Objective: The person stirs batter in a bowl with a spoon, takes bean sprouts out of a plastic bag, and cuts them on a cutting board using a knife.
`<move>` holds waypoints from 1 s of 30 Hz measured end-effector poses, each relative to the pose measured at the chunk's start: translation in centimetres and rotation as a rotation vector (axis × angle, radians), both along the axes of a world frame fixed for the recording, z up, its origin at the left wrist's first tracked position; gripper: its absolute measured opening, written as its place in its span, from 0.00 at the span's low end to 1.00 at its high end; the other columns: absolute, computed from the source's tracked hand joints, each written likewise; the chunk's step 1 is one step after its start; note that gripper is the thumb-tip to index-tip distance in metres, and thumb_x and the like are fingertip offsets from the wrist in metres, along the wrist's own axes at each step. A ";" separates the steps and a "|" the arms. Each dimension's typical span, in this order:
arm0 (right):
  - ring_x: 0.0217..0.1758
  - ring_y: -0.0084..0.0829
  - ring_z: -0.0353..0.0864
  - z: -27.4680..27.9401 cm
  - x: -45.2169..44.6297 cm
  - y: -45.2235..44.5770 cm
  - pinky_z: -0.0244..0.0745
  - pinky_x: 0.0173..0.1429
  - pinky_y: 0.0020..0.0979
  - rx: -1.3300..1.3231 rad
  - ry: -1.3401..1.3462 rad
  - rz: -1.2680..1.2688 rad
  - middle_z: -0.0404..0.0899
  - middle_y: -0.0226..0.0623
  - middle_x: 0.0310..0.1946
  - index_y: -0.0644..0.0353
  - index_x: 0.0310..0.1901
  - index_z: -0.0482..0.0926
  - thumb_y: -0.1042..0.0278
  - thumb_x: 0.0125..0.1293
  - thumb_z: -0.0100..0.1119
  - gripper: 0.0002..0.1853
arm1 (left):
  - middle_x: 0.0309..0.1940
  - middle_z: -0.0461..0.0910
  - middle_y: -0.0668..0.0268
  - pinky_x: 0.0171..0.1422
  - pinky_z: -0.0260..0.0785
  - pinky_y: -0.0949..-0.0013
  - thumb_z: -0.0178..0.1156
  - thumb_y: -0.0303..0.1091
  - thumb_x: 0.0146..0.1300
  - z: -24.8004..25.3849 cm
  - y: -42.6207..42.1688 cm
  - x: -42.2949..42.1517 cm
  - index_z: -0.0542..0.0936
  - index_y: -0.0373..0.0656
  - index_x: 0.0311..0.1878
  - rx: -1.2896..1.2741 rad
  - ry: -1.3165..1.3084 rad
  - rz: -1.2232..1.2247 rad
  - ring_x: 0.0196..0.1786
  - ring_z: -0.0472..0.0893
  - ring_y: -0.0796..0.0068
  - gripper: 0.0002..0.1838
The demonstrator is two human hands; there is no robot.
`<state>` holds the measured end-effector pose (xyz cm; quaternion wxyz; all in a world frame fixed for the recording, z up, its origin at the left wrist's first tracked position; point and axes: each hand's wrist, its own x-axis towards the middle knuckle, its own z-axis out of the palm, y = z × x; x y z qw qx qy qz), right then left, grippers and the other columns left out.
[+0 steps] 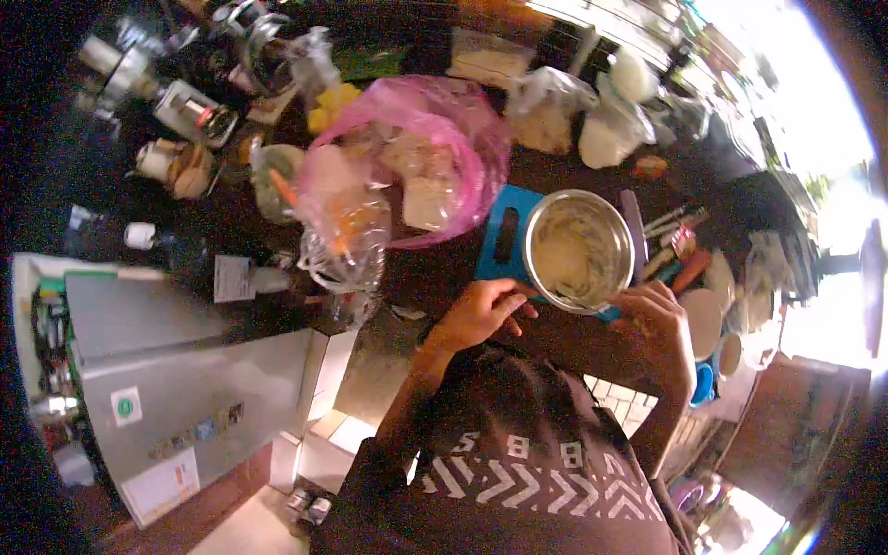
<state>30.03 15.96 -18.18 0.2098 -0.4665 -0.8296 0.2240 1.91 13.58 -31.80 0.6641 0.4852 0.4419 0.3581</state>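
A round metal bowl with a pale, batter-like mixture inside stands on a blue cutting board in front of me. Pale smears coat its inner wall. My left hand is at the board's near edge, left of the bowl, its thumb and fingers apart and nothing visible in them. By the bowl's near right rim, my right hand has its fingers curled in. A small shiny piece shows between those fingers and the rim; I cannot tell whether it is a handle.
A pink plastic bag with pale packages lies left of the bowl, a clear bag in front of it. Knives and utensils lie to the right. Clear bags stand behind. A grey refrigerator is at lower left.
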 end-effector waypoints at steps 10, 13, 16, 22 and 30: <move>0.24 0.32 0.77 -1.0 -10.8 0.5 0.66 0.33 0.36 -0.028 0.605 0.529 0.84 0.31 0.23 0.55 0.27 0.85 0.65 0.54 0.79 0.09 | 0.37 0.91 0.59 0.34 0.80 0.72 0.70 0.34 0.70 4.3 -3.7 -3.9 0.90 0.35 0.46 0.152 0.083 0.436 0.29 0.88 0.76 0.11; 0.27 0.35 0.79 -3.0 -14.9 1.0 0.68 0.35 0.36 0.002 0.447 0.411 0.84 0.34 0.25 0.56 0.27 0.85 0.64 0.57 0.78 0.10 | 0.35 0.91 0.62 0.35 0.80 0.71 0.72 0.34 0.68 9.3 -3.8 -7.5 0.91 0.38 0.43 0.282 0.283 0.498 0.31 0.88 0.78 0.09; 0.29 0.35 0.79 -3.4 -17.4 1.6 0.69 0.36 0.37 -0.129 0.471 0.319 0.83 0.36 0.25 0.57 0.27 0.84 0.63 0.59 0.77 0.11 | 0.37 0.91 0.61 0.37 0.80 0.72 0.68 0.34 0.72 9.6 -2.0 -10.8 0.89 0.37 0.45 0.292 0.127 0.646 0.32 0.87 0.77 0.09; 0.30 0.24 0.81 -4.2 -22.6 3.4 0.75 0.38 0.30 -0.423 0.603 0.015 0.84 0.38 0.25 0.66 0.32 0.84 0.66 0.68 0.71 0.12 | 0.44 0.90 0.61 0.47 0.81 0.69 0.62 0.31 0.76 9.3 4.7 -16.1 0.85 0.35 0.52 0.362 0.226 0.569 0.42 0.88 0.75 0.10; 0.39 0.34 0.86 -8.1 -28.7 9.7 0.79 0.47 0.35 -0.130 0.519 0.008 0.88 0.41 0.35 0.65 0.40 0.86 0.70 0.66 0.71 0.07 | 0.43 0.89 0.60 0.49 0.80 0.65 0.66 0.32 0.72 11.9 12.2 -24.1 0.85 0.38 0.49 0.526 0.548 0.482 0.43 0.89 0.69 0.09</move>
